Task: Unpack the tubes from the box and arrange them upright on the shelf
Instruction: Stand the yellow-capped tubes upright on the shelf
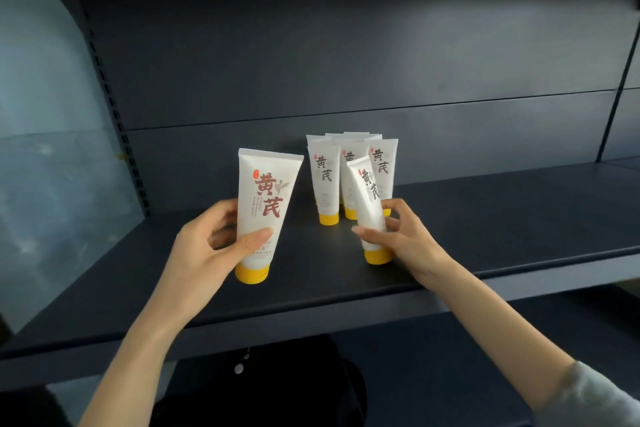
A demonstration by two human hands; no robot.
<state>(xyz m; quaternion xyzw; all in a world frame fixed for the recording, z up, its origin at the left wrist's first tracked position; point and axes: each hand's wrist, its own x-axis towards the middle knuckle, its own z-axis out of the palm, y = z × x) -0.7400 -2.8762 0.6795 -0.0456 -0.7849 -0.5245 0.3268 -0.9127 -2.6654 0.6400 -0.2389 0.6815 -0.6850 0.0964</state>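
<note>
My left hand (211, 246) grips a white tube (265, 204) with red lettering and a yellow cap, held upright with its cap on or just above the dark shelf (519, 218). My right hand (398, 236) grips a second white tube (369, 198), tilted to the left, its yellow cap down near the shelf surface. Behind them several matching tubes (325, 180) stand upright on their caps in a tight group at the middle of the shelf. The box is out of view.
The shelf has a dark back panel (346, 45) and a perforated upright post (114, 107) at the left. Its front edge (311, 319) runs across below my hands. A lower shelf level shows beneath.
</note>
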